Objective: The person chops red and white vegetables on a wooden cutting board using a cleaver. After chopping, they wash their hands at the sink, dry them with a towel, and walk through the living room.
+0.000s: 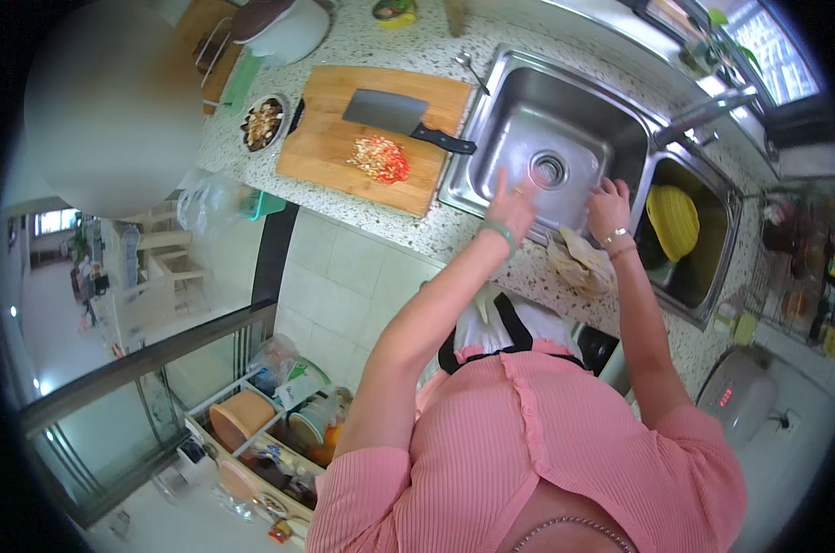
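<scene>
My left hand (512,210), with a green bangle at its wrist, is over the near edge of the steel sink (499,101). Its fingers are stretched out and somewhat smeared by motion, with nothing seen in them. At the sink's near right corner is my right hand (608,210), wearing a bracelet. The fingers there are bent but apart, and no object shows in them. A crumpled beige cloth (582,264) lies on the counter edge between the wrists, close below the right hand. The sink's round drain (549,170) lies just beyond my left hand.
Left of the sink, a wooden cutting board (321,152) holds a cleaver (385,112) and chopped red-and-white pieces (381,159). A bowl of chopped food (263,123) stands beside it. The smaller right basin contains a yellow colander (673,223). A faucet (708,115) reaches over from behind.
</scene>
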Demonstrator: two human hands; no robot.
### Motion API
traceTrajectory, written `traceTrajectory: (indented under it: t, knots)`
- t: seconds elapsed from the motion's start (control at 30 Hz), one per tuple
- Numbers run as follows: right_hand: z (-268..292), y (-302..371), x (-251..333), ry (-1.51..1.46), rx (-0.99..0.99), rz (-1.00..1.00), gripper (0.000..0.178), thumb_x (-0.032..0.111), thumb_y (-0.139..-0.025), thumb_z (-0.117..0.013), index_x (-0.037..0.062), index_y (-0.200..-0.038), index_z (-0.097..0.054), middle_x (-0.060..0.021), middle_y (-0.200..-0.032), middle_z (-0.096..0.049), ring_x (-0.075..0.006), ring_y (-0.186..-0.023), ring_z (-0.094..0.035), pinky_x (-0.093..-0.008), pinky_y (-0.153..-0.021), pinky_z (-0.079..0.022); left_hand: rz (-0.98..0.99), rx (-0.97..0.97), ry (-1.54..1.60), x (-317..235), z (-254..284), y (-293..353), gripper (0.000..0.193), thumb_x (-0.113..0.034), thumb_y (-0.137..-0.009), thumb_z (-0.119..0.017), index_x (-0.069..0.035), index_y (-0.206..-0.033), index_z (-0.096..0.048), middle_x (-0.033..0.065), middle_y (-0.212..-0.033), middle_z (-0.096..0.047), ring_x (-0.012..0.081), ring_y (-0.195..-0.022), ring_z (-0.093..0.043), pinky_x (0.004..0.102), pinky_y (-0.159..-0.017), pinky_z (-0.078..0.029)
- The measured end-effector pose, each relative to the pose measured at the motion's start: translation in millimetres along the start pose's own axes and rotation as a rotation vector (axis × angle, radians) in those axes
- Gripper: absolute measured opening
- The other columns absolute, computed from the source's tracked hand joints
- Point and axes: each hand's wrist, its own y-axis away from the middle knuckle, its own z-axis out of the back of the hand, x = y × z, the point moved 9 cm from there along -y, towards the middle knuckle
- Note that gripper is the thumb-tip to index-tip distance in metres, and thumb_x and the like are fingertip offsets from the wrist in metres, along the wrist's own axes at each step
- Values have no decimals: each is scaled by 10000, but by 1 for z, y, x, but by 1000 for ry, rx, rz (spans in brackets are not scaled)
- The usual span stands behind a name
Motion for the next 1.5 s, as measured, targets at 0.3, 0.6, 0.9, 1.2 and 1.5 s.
traceTrajectory:
  t: [0.3,0.6,0.9,1.2,1.5]
  knots:
    - [21,-15,58,-492,-328,279,345,294,-988,-535,12,-1132,-672,-109,-1085,-707,-201,-943,-689,-289,-819,-516,140,-530,492,92,34,69,382,-302,-848,-707,-174,-1203,-650,198,-1420,-470,329,-1224,-538,405,-1007,-434]
    - [-61,47,357,-1488,542,194,475,432,-990,-517,27,-1223,-600,-98,-1124,-673,-194,-962,-669,-313,-787,-546,244,-856,1057,241,49,218,256,-100,-890,-657,-29,-1134,-630,113,-1151,-639,213,-933,-659,309,-819,-522]
    - [-113,68,576,-1336,791,395,485,395,-986,-527,-29,-1215,-584,-135,-1165,-660,-231,-994,-663,-339,-846,-533,610,-1099,1187,423,-12,415,214,-142,-922,-647,-58,-1119,-664,33,-1000,-668,124,-909,-611,274,-819,-494]
    - [-154,18,691,-1378,821,275,621,463,-920,-616,-27,-1285,-506,-142,-1222,-626,-240,-1006,-645,-382,-845,-535,846,-1359,1474,587,-52,525,208,-191,-943,-641,-117,-1132,-686,-28,-944,-668,56,-835,-595,226,-696,-473]
    - [-225,-54,771,-1161,919,-102,757,664,-824,-617,27,-1226,-533,-101,-1113,-663,-236,-971,-650,-416,-812,-519,1029,-1206,1151,784,-65,509,665,-343,-883,-714,-86,-1432,-440,132,-1327,-522,197,-1091,-576,314,-842,-500]
